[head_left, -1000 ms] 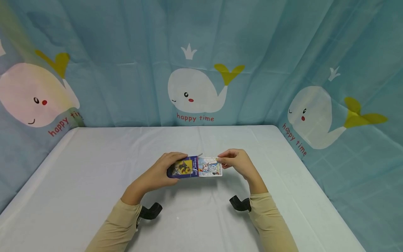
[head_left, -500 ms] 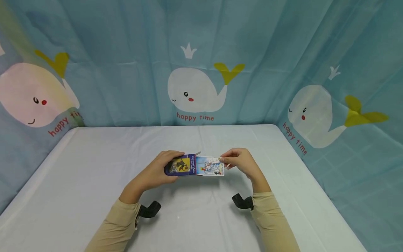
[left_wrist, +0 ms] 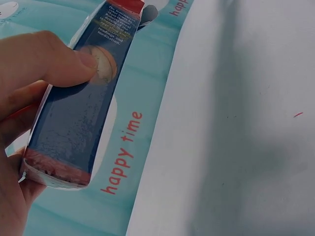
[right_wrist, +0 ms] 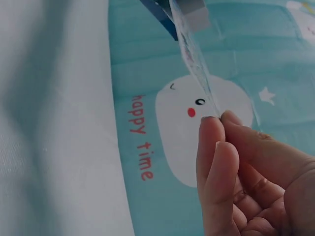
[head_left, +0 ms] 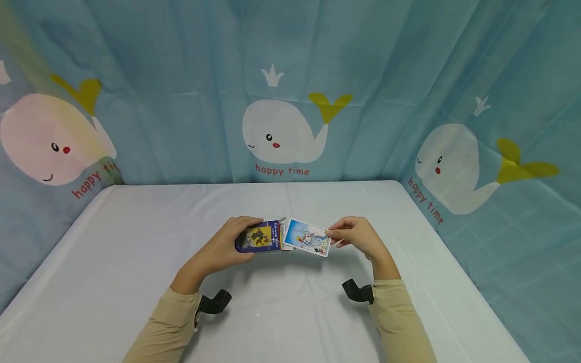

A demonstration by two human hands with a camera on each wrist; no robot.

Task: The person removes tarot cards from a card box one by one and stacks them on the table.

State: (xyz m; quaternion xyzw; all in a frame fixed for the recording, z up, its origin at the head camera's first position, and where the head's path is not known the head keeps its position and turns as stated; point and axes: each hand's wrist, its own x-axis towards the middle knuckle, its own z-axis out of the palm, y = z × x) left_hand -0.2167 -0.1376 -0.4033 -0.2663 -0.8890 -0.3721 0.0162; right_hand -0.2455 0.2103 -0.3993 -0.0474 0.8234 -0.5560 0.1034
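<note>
My left hand (head_left: 227,243) grips a blue tarot card box (head_left: 259,237) with a yellow picture on its front, held above the table. In the left wrist view the thumb presses on the narrow side of the box (left_wrist: 74,118). At the box's right end the opening shows the edges of more cards (head_left: 286,238). Between thumb and fingertips my right hand (head_left: 358,238) pinches a tarot card (head_left: 308,237) with a blue picture. That card is tilted down to the right, its left end close by the opening. The right wrist view shows the card (right_wrist: 194,56) nearly edge-on.
A white cloth covers the table (head_left: 150,282) below both hands. Blue curtains (head_left: 190,136) printed with whales stand behind it and at both sides. Black curved pieces (head_left: 217,302) sit at both wrists.
The right hand has moved to the right, drawing the tarot card out of the box and turning it aslant. The left hand with the box has shifted slightly left.
</note>
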